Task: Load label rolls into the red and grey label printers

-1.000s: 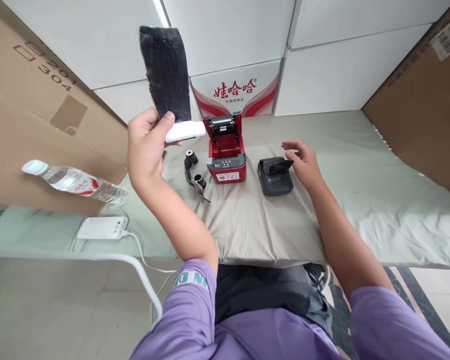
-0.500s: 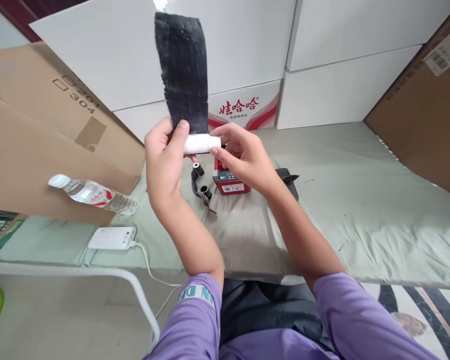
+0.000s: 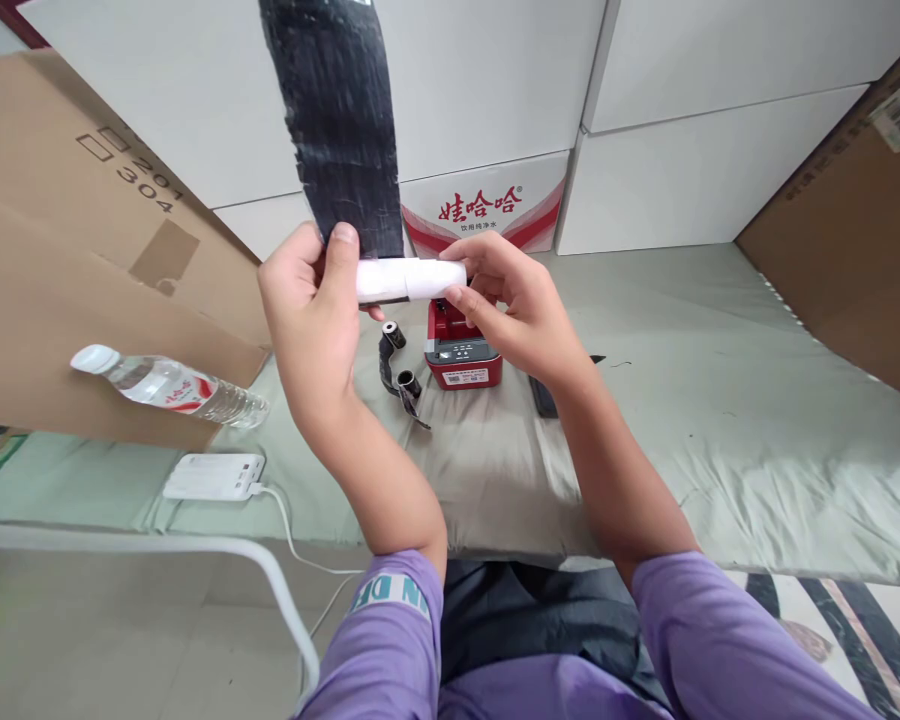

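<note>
Paper roll (image 3: 411,279): white, held level in front of the chest above the bed; a black strip (image 3: 335,120) rises from it past the top edge
Left hand (image 3: 311,310): clenched on the roll's left end, thumb pressing the strip's lower edge
Right hand (image 3: 510,305): fingertips pinching the roll's right end
Red printer (image 3: 461,360): on the bedsheet (image 3: 720,420) below the hands, white label on its front, text too small to read
Carton (image 3: 487,205): red Chinese characters 娃哈哈, smaller line beneath
Cardboard box (image 3: 82,250): printed 201 and 304
Water bottle (image 3: 169,385): lying flat, red label
Power bank (image 3: 214,477): white, cable attached
</note>
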Motion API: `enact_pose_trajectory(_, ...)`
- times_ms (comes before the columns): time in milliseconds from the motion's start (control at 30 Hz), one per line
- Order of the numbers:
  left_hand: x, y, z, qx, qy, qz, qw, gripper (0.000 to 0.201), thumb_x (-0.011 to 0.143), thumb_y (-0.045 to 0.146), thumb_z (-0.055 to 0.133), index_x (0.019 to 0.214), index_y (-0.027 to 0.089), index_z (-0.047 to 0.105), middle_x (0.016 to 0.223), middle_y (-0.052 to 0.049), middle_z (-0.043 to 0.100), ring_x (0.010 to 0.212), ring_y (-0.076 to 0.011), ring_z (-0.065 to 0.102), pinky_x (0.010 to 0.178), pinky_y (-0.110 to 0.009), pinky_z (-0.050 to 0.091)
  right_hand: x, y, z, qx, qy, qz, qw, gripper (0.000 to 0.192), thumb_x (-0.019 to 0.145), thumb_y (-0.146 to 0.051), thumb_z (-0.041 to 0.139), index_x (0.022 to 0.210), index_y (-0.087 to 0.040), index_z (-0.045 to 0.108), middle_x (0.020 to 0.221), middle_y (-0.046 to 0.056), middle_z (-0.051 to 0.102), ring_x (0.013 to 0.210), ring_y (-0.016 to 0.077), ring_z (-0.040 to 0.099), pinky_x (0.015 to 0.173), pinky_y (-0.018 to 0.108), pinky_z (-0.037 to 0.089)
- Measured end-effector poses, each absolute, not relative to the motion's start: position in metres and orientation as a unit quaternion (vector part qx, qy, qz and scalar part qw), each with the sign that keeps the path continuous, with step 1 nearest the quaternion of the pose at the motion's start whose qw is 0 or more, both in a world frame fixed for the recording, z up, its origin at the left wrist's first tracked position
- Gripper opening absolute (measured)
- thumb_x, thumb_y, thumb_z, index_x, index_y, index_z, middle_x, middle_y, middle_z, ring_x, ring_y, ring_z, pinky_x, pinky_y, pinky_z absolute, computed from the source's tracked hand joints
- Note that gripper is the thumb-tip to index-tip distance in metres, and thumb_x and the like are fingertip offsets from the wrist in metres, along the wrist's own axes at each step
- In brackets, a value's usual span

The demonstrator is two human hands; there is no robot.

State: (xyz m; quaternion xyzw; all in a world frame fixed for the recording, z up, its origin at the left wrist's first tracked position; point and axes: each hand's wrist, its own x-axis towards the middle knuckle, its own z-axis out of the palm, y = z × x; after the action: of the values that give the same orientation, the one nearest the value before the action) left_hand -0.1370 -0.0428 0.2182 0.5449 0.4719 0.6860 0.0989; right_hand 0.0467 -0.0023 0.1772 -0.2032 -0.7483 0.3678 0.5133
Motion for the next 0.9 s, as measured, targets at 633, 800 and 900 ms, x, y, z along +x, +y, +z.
enact_pose_trajectory(633, -0.157, -0.035, 0.204, 0.682, 0.314, 0.581, 0.316, 0.053, 0.085, 0.056, 0.086, 0.126, 0.029, 0.067, 0.128, -0.007, 0.072, 0.121, -0.0279, 0.073, 0.072, -0.03, 0.069, 0.039, 0.008, 0.171, -0.188, -0.617, 0.436, 0.628, 0.052, 0.099, -0.07, 0.059, 0.133, -0.031, 0.057, 0.129, 0.007, 0.065, 0.115, 0.0219, 0.067, 0.086, 0.035, 0.064)
enact_pose_trajectory(800, -0.17, -0.021, 0.187, 0.758, 0.293, 0.496, 0.305, 0.075, 0.072, 0.064, 0.091, 0.137, 0.037, 0.067, 0.15, -0.007, 0.065, 0.144, -0.0369, 0.059, 0.095, -0.045, 0.068, 0.04, 0.013, 0.169, -0.236, -0.56, 0.511, 0.608, 0.059, 0.094, -0.075, 0.062, 0.134, -0.032, 0.058, 0.122, 0.006, 0.067, 0.102, 0.0179, 0.07, 0.078, 0.03, 0.063)
enact_pose_trajectory(900, -0.168, -0.017, 0.184, 0.748, 0.346, 0.477, 0.307, 0.096, 0.055, 0.087, 0.086, 0.137, 0.041, 0.066, 0.148, -0.008, 0.066, 0.151, -0.0407, 0.052, 0.105, -0.053, 0.062, 0.041, 0.009, 0.174, -0.263, -0.574, 0.512, 0.583, 0.065, 0.09, -0.08, 0.062, 0.136, -0.033, 0.056, 0.123, 0.007, 0.067, 0.105, 0.019, 0.07, 0.077, 0.03, 0.062)
